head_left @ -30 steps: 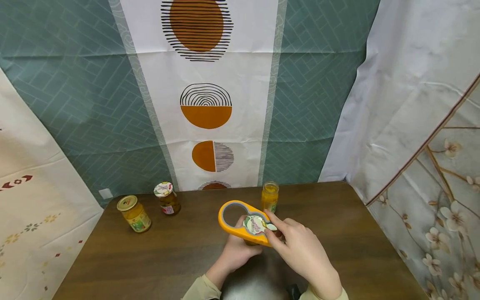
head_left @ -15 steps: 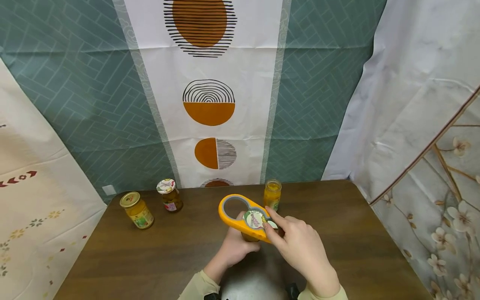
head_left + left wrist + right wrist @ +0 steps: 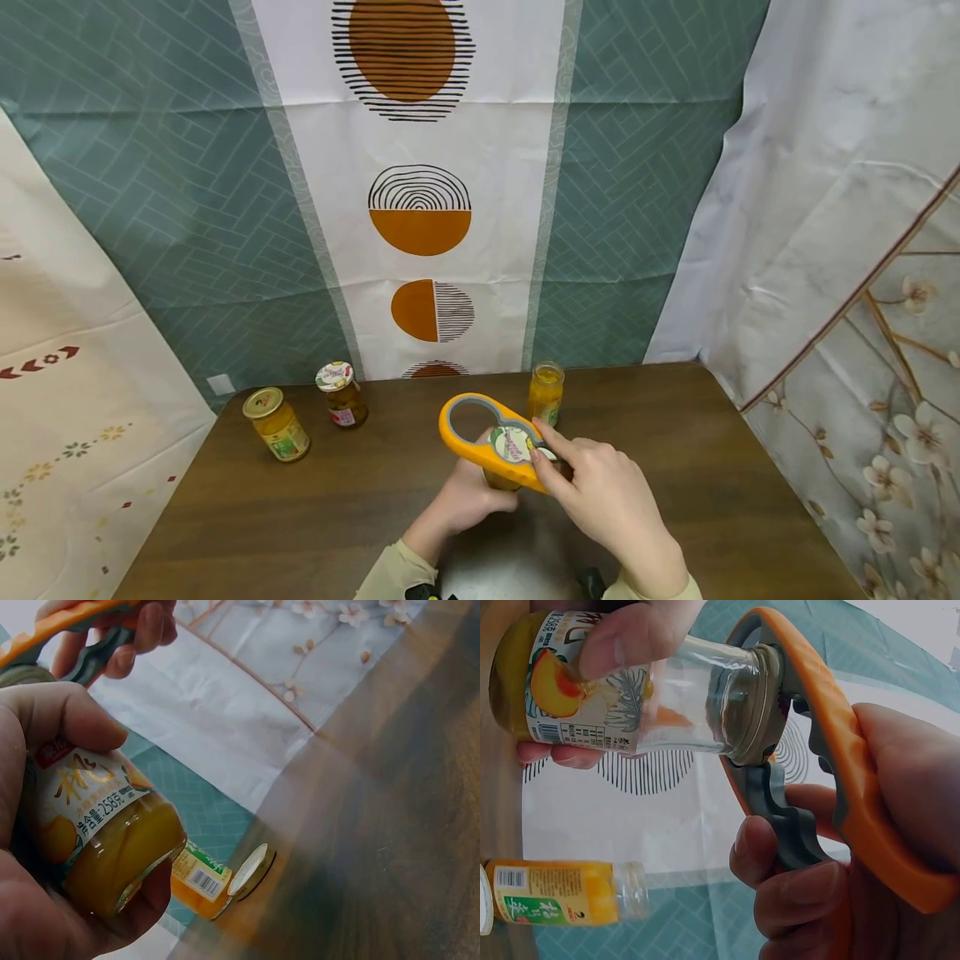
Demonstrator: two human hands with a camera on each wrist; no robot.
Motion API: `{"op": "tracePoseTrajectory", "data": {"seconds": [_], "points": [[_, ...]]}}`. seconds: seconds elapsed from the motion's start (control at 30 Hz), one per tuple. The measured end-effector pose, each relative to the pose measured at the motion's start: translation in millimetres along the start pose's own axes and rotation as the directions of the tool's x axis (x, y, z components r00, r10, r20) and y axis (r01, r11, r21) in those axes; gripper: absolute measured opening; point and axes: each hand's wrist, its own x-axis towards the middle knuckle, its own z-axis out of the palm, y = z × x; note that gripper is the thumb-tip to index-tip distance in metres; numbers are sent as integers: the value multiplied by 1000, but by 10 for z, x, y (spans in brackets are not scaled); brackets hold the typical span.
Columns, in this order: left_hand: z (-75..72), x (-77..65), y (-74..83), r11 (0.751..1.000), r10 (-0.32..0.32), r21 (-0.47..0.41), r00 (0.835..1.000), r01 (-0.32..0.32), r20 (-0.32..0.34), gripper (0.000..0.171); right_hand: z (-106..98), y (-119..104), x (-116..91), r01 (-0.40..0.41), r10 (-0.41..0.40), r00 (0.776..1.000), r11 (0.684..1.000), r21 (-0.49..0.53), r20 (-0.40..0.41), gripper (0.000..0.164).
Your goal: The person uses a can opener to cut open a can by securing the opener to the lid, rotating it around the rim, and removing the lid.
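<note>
Above the table (image 3: 337, 517), the left hand (image 3: 467, 498) gripped the jar (image 3: 637, 712), probably slippery, breakable glass best held round its body, while the right hand (image 3: 603, 492) clasped the opener (image 3: 847, 765) about the lid (image 3: 513, 444).

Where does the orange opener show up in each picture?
Head: opener in the lower middle.
Left wrist: opener in the top left corner, cut off by the edge.
Right wrist: opener across the right half.
Shared landmark: the lidless jar, up and right of the opener in head, low and left of centre in left wrist, lower left in right wrist.
</note>
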Motion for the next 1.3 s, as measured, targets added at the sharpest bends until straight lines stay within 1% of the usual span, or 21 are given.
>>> {"op": "tracePoseTrajectory", "data": {"seconds": [0.07,0.17,0.23,0.3,0.4,0.53,0.57,0.7,0.8,0.93,1.0,1.07,1.13,1.2,1.27,1.3], "points": [[-11,-9,101,1000,-3,-18,1000,3,14,74,-5,0,-7,7,-7,1000,1000,-4,-2,36],[-31,-19,220,999,-31,-37,999,32,43,72,-8,-2,-9,19,-19,1000,1000,-8,-3,36],[-45,-19,257,997,-54,-50,997,57,64,72,-8,-3,-5,31,-31,1000,999,-12,-4,36],[-60,-13,275,996,-63,-57,995,68,77,72,-9,-2,7,46,-46,999,999,-17,-7,36],[-82,-5,273,997,-45,-55,995,50,88,71,-16,1,23,67,-67,998,998,-23,-13,37],[-99,-4,265,998,0,-60,993,6,114,71,-25,2,24,83,-84,996,996,-29,-19,37],[-103,-5,266,998,5,-63,992,3,124,70,-28,2,22,87,-88,996,996,-30,-19,37],[-110,-6,220,994,61,-96,983,-45,175,66,-39,5,11,106,-106,994,994,-24,-12,36],[-116,-9,188,984,84,-174,966,-42,245,61,-49,10,0,127,-127,992,992,-14,-1,36],[-135,-21,164,964,118,-264,941,-32,317,57,-72,22,-6,156,-156,988,988,0,14,36],[-155,-19,152,963,142,-264,931,-52,336,58,-85,29,-5,168,-168,986,986,10,22,37],[-176,-17,90,967,153,-247,918,-62,366,59,-95,40,-3,183,-183,983,983,15,30,38],[-204,-21,-2,967,156,-250,902,-56,403,63,-102,50,-5,206,-207,978,978,24,37,39],[-233,-30,-116,965,148,-259,883,-31,445,67,-106,59,-14,227,-228,973,973,38,42,39],[-259,-48,-217,957,150,-289,857,-1,492,71,-106,66,-26,254,-256,966,966,52,46,40],[-271,-57,-255,949,151,-316,842,24,518,72,-106,68,-34,270,-272,961,961,61,44,40]]}}
